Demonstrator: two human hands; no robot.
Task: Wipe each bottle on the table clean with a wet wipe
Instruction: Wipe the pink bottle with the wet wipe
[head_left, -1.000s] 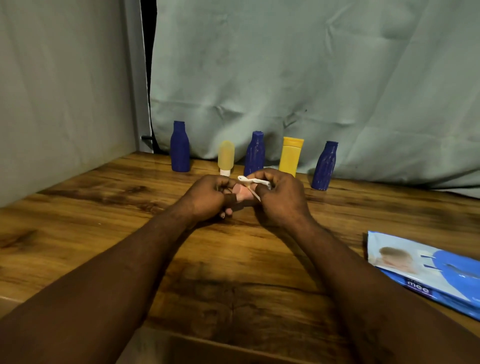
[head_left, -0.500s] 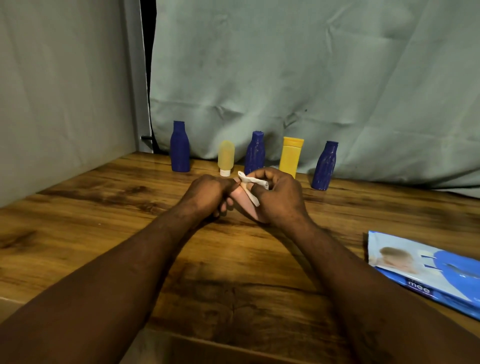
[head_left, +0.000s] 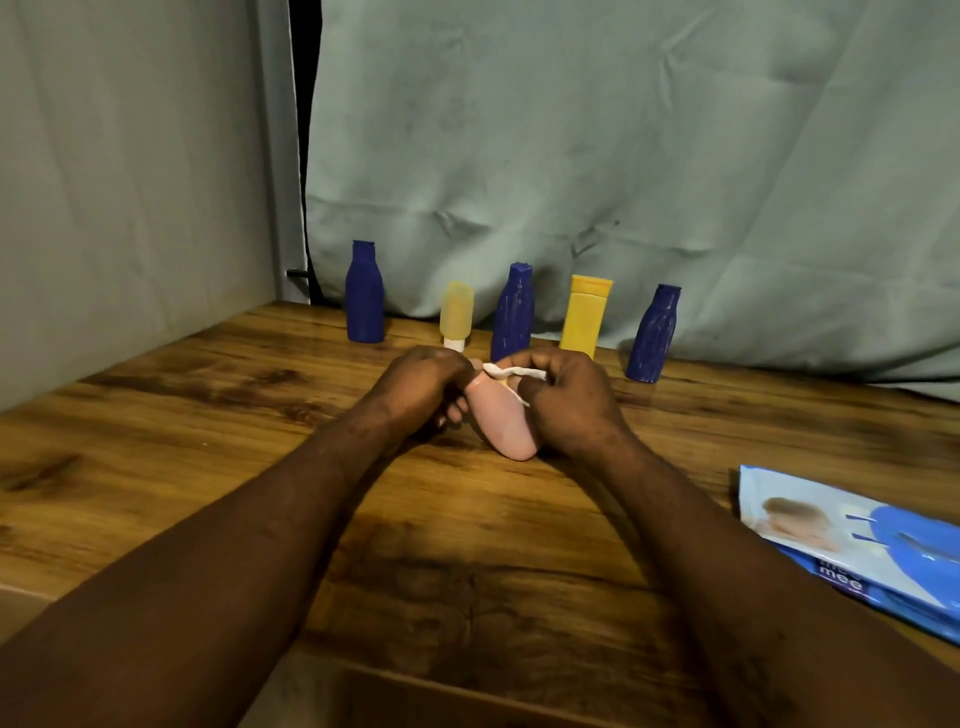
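We see a wooden surface (head_left: 156, 467) with dark grain, closed in by a pale wall (head_left: 130, 182) on the left and a creased grey-green cloth (head_left: 623, 156) hanging behind its far edge. Along that far edge five bottles stand upright in a row: a left blue bottle (head_left: 364, 293), a pale yellow bottle (head_left: 456, 312) set on its white cap, a middle blue bottle (head_left: 514, 314), a yellow bottle (head_left: 585, 317) and a right blue bottle (head_left: 653, 335). A pack of wipes (head_left: 857, 545) lies flat by the right edge.

Both forearms reach in from the near edge and meet mid-surface, just in front of the row. The left hand (head_left: 421, 387) curls round the upper end of a pink bottle (head_left: 501, 421), which tilts with its base toward the near edge. The right hand (head_left: 571, 405) pinches a bunched white wet wipe (head_left: 514, 371) against the bottle's top, fingers curled.
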